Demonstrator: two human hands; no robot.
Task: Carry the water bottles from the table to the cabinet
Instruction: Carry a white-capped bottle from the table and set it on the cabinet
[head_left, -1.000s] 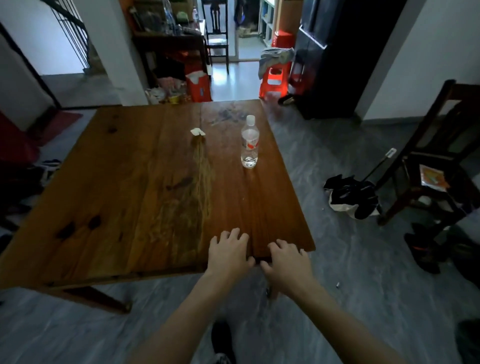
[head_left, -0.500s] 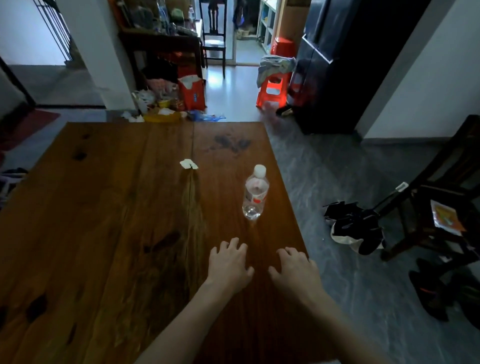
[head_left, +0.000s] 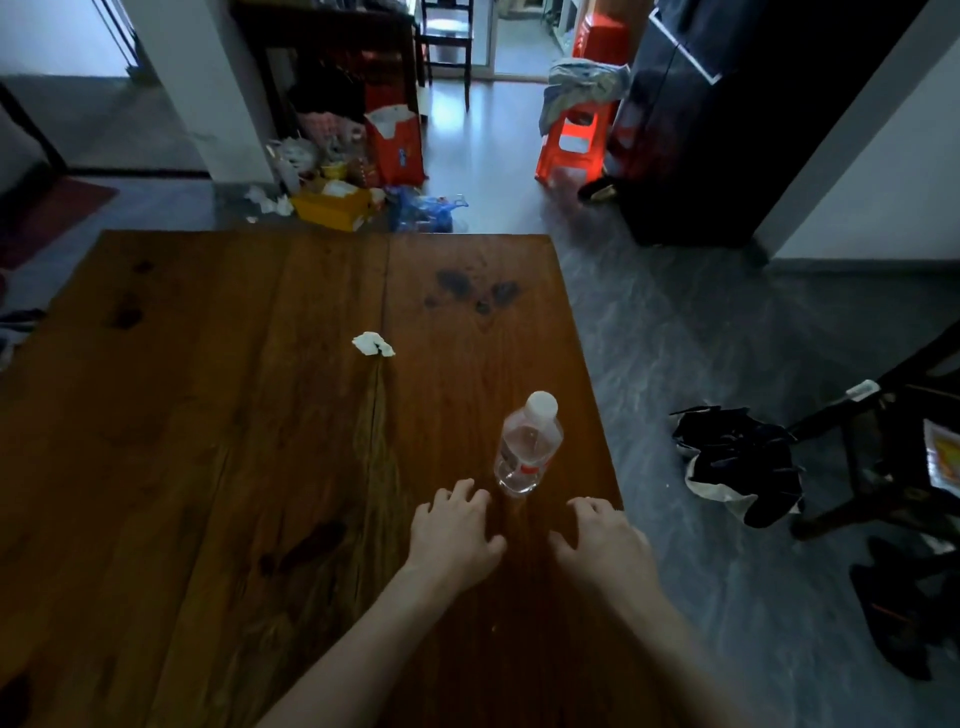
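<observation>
A clear plastic water bottle (head_left: 529, 447) stands upright on the wooden table (head_left: 208, 441), near the table's right edge. The bottle has a white screw cap and a label with a red band low on its body (the printing on the label is too small and too dim to read, so no brand can be identified).

The left hand (head_left: 454, 535) is over the table surface just short of the bottle, palm down, fingers spread and slightly bent, holding nothing. Its fingertips lie just beside the bottle's base on the left; contact with the bottle cannot be determined. The right hand (head_left: 602, 538) is at the same level on the other side, palm down, fingers loosely spread, holding nothing, and apart from the bottle. The bottle stands ahead of the gap between the two hands.

A crumpled scrap of white paper (head_left: 373, 344) lies on the table further away, to the left of the bottle.

Beyond the table, on the floor, stand an orange plastic stool (head_left: 569, 143) with cloth draped over it and a yellow box (head_left: 332, 205). A tall dark cabinet (head_left: 727, 119) stands at the right rear. No legible writing appears on any of these items.
</observation>
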